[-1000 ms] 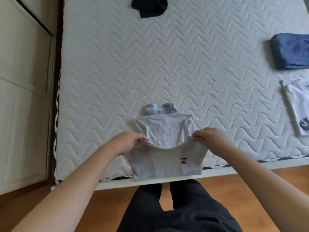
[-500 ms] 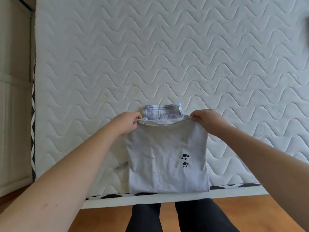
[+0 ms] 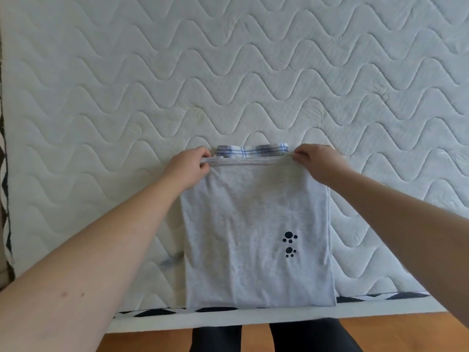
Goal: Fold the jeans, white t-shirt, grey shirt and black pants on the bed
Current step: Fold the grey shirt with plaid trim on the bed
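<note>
The grey shirt (image 3: pixel 253 237) lies folded in a rectangle at the near edge of the bed (image 3: pixel 228 72), two small black paw prints on its right half. A blue plaid collar (image 3: pixel 251 150) shows just beyond its far edge. My left hand (image 3: pixel 189 167) pinches the far left corner of the folded layer. My right hand (image 3: pixel 318 162) pinches the far right corner, holding the hem flat against the shirt's far edge. The jeans, white t-shirt and black pants are out of view.
The quilted white mattress stretches away beyond the shirt. Its black-and-white trim (image 3: pixel 162 312) runs along the near edge, with wooden floor (image 3: pixel 406 334) and my dark trouser legs (image 3: pixel 215 339) below. A bit of fabric (image 3: pixel 168 260) sticks out at the shirt's left side.
Both hands carried the shirt's lower hem away from me, over the shirt, and laid it at the collar end. My view dropped and moved closer, so the other clothes left the frame.
</note>
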`<action>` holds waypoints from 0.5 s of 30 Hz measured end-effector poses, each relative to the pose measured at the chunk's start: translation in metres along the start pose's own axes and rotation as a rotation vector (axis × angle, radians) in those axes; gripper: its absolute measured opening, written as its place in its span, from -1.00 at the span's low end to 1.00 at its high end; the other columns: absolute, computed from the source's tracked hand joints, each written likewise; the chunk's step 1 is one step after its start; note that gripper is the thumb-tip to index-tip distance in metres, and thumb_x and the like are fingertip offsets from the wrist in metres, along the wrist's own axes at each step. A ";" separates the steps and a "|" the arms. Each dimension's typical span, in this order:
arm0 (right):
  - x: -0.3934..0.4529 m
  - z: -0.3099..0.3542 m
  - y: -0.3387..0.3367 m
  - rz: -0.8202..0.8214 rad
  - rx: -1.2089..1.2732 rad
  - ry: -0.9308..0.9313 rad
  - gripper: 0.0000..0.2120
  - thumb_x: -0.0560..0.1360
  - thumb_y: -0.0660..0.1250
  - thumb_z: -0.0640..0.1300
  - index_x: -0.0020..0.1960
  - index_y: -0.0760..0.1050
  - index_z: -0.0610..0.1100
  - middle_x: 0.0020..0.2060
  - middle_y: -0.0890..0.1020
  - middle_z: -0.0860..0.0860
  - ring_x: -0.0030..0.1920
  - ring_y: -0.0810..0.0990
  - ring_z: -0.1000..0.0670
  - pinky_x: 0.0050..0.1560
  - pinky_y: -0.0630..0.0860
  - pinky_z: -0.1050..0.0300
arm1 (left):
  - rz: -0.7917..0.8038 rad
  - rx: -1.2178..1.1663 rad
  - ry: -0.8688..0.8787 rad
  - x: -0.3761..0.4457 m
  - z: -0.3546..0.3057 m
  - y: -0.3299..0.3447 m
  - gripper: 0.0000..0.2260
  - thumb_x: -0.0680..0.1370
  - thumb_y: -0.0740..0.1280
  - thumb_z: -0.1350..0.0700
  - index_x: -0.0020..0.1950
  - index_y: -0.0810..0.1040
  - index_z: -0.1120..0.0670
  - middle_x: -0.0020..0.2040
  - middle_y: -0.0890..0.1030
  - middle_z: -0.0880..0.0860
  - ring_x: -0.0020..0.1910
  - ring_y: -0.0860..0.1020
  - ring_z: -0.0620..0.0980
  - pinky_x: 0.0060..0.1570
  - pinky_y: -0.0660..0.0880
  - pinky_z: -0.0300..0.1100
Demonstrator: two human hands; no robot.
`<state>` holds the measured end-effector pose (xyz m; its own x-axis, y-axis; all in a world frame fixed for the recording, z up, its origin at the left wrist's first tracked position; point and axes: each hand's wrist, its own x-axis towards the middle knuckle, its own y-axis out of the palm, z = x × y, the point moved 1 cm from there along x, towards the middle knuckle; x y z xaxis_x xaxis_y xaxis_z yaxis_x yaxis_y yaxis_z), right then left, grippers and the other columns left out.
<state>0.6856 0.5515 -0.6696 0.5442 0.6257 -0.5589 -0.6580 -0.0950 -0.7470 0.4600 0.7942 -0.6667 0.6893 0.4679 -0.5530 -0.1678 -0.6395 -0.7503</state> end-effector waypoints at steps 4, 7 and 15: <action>0.009 0.002 -0.008 0.184 0.025 0.000 -0.50 0.36 0.43 0.32 0.19 0.56 0.08 -0.08 0.55 0.10 -0.02 0.47 0.02 -0.06 0.35 0.11 | 0.238 0.102 -0.038 0.015 -0.003 -0.004 -0.45 0.37 0.46 -0.30 0.19 0.53 0.01 0.16 0.61 0.05 0.11 0.56 0.10 0.00 0.43 -0.13; 0.013 0.011 -0.009 0.269 -0.102 -0.048 -0.51 0.35 0.47 0.28 0.17 0.58 0.04 -0.13 0.56 0.10 -0.03 0.49 0.00 -0.07 0.38 0.09 | 0.396 0.162 -0.006 0.021 -0.007 -0.010 -0.54 0.31 0.56 -0.22 0.07 0.59 0.01 0.06 0.64 0.08 -0.05 0.55 0.06 -0.14 0.33 -0.21; -0.029 0.027 -0.026 0.189 -0.093 -0.159 -0.72 0.48 0.43 0.12 -0.20 0.36 0.04 -0.35 0.45 0.10 -0.21 0.46 -0.04 -0.29 0.29 0.10 | 0.289 0.155 0.120 -0.011 -0.022 -0.023 -0.71 0.48 0.46 -0.05 0.11 0.57 0.06 0.05 0.62 0.09 0.03 0.55 0.09 -0.07 0.40 -0.13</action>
<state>0.6727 0.5562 -0.6244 0.3230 0.7030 -0.6336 -0.6857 -0.2876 -0.6687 0.4715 0.7901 -0.6352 0.6737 0.2001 -0.7114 -0.4670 -0.6308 -0.6197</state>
